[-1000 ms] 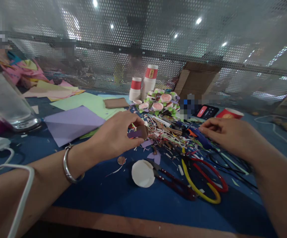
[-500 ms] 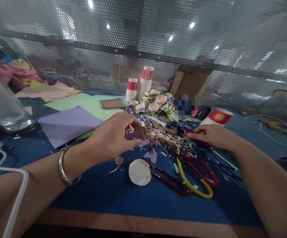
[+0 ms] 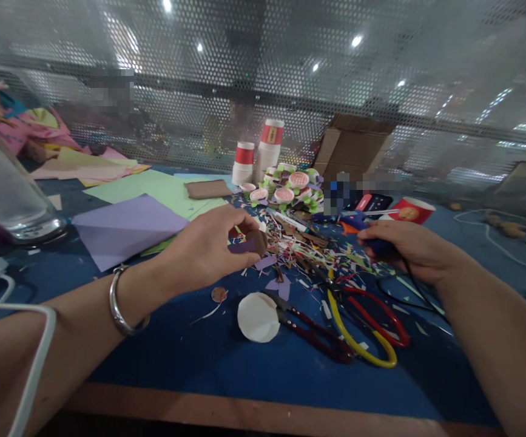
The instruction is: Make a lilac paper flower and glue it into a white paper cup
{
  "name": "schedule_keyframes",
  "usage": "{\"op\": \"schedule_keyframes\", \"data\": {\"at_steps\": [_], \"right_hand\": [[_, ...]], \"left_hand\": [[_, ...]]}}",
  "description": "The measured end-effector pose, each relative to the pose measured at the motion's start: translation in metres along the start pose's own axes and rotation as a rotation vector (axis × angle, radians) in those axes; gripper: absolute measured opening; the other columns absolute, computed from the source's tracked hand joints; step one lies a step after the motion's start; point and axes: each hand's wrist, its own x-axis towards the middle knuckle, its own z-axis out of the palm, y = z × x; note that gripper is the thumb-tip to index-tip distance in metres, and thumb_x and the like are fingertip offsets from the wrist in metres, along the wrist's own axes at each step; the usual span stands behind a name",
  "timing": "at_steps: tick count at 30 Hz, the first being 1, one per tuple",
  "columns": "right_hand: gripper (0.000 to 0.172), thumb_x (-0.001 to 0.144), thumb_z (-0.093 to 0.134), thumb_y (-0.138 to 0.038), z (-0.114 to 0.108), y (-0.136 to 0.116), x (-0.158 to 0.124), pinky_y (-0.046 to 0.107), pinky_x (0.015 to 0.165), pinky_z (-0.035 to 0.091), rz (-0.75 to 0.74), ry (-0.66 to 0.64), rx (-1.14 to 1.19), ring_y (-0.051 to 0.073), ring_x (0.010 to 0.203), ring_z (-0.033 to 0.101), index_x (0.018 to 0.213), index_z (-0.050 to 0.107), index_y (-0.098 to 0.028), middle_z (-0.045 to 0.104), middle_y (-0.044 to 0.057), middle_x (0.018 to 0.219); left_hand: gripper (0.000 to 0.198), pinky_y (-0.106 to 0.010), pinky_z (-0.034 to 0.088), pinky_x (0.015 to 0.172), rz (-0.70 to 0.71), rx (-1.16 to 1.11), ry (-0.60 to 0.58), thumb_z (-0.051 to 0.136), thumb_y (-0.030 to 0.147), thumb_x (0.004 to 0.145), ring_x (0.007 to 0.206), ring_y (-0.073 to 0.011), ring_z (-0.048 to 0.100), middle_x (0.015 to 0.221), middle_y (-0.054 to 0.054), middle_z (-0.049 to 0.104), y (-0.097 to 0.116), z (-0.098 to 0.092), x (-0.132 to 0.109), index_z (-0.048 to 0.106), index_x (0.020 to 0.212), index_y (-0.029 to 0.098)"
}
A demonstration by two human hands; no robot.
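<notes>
My left hand [image 3: 215, 246] pinches a small brown cardboard piece [image 3: 257, 243] with a purple paper strip [image 3: 241, 246] on it, above the paper scraps. My right hand [image 3: 403, 246] is wrapped round a blue glue gun [image 3: 378, 246] with an orange trigger [image 3: 349, 227]; a dark cord trails from below the hand. A round white paper disc [image 3: 258, 317] lies on the blue table between my forearms. Dark red-handled scissors [image 3: 317, 334] touch its right side. Beside them are a yellow-handled pair [image 3: 358, 340] and a red-handled loop [image 3: 381, 318], partly overlapping.
Purple paper [image 3: 128, 227] and green sheets [image 3: 130, 188] lie at left, near a glass [image 3: 12, 188]. Paper cup stacks [image 3: 269, 149], a pile of small cup crafts [image 3: 290, 188] and a cardboard box [image 3: 351, 149] stand behind the scraps [image 3: 290, 243]. A red-and-white cup [image 3: 412, 211] is at right.
My right hand has closed round the glue gun and lifted it slightly, turning it so its orange trigger shows. My left hand stays nearly still with the cardboard piece.
</notes>
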Motion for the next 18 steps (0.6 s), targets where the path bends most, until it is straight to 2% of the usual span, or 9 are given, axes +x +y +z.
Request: {"op": "schedule_keyframes", "data": {"at_steps": [3,8,15,18], "right_hand": [[0.017,0.067,0.074,-0.018,0.0,-0.007,-0.006,0.019,0.046,0.046,-0.008,-0.034,0.218,0.009,0.056,0.047,0.066,0.057,-0.019,0.053,0.001,0.069],[0.025,0.075,0.074,-0.026,0.006,-0.015,-0.02,0.018,0.047,0.043,-0.038,-0.177,0.467,0.008,0.056,0.033,0.067,0.051,-0.019,0.034,-0.005,0.066],[0.027,0.075,0.077,-0.026,0.016,-0.018,-0.033,0.018,0.047,0.043,-0.11,-0.317,0.647,0.009,0.057,0.032,0.067,0.053,-0.019,0.033,-0.004,0.065],[0.02,0.075,0.077,-0.029,0.022,-0.019,-0.038,0.018,0.046,0.043,-0.144,-0.36,0.658,0.01,0.056,0.032,0.075,0.059,-0.019,0.034,-0.004,0.065]], "left_hand": [[0.036,-0.041,0.051,0.089,-0.032,-0.025,-0.001,0.077,0.035,0.075,0.101,-0.0227,0.066,0.11,-0.005,0.071,-0.003,0.0,0.001,0.066,0.107,0.022],[0.031,-0.039,0.051,0.09,-0.024,-0.059,0.001,0.076,0.031,0.075,0.098,-0.0211,0.065,0.106,-0.004,0.071,-0.001,-0.001,0.002,0.067,0.103,0.021],[0.027,-0.039,0.051,0.089,0.025,-0.023,0.019,0.072,0.025,0.076,0.097,-0.0206,0.064,0.106,-0.003,0.069,-0.002,-0.001,0.001,0.066,0.102,0.022],[0.027,-0.04,0.051,0.088,0.041,0.027,0.021,0.071,0.025,0.076,0.099,-0.0221,0.063,0.108,-0.005,0.068,-0.002,-0.001,0.001,0.066,0.103,0.022]]}}
